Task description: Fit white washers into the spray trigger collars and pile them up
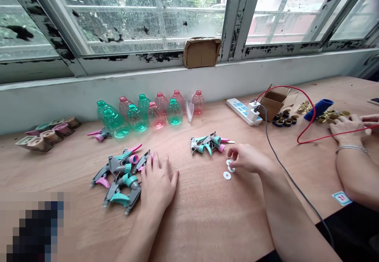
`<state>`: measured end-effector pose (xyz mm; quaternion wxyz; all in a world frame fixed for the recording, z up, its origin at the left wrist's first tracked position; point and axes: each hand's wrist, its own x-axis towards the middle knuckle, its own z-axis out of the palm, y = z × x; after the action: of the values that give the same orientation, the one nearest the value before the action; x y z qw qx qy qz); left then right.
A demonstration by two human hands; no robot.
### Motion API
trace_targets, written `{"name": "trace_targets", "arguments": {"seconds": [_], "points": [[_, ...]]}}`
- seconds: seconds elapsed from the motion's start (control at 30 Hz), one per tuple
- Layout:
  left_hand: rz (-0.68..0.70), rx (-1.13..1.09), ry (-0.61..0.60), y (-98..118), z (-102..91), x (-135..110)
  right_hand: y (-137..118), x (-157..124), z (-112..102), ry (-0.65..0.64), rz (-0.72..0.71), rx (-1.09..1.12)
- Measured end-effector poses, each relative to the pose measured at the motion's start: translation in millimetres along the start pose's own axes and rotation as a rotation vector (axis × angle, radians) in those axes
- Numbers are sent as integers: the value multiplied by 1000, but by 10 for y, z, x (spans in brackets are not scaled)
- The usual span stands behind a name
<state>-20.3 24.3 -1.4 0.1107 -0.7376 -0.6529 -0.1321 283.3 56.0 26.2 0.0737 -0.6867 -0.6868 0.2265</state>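
Left hand [156,181]: palm down on the table [201,218], fingers slightly spread, thumb out to the side, beside a pile of spray heads [128,168]. I can't tell if my fingertips press on the nearest one.

Right hand [244,157]: fingers curled down at the white rings [225,176], which lie on the table; can't tell whether I pinch one. One ring, nearer me, shows whole. More spray heads just beyond, to the left. Green and pink bottles [138,118] by the wall.

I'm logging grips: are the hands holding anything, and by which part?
Cannot tell: the right hand is at white washers, any grip hidden; the left hand lies palm-down by spray heads.
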Motion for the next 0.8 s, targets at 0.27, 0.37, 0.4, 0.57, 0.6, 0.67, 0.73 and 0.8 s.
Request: {"name": "trace_targets", "arguments": {"seconds": [0.27, 0.37, 0.4, 0.57, 0.6, 0.67, 0.73, 0.8], "points": [[129, -310, 53, -68, -5, 21, 12, 80, 71, -94, -39, 100], [97, -317, 49, -71, 19, 14, -46, 16, 38, -146, -211, 113], [96, -315, 13, -71, 32, 11, -86, -5, 35, -170, -272, 124], [128, -389, -152, -54, 113, -5, -399, -32, 208, -113, -548, 213], [136, -416, -148, -49, 125, -7, -466, -20, 281, -56, -613, 239], [143, -491, -130, -36, 138, -9, -583, 11, 441, 7, -729, 286], [116, -596, -117, -20, 133, -9, -667, 38, 594, 44, -815, 356], [72, -718, -106, -1, 112, -9, -724, 49, 716, 90, -848, 473]]}}
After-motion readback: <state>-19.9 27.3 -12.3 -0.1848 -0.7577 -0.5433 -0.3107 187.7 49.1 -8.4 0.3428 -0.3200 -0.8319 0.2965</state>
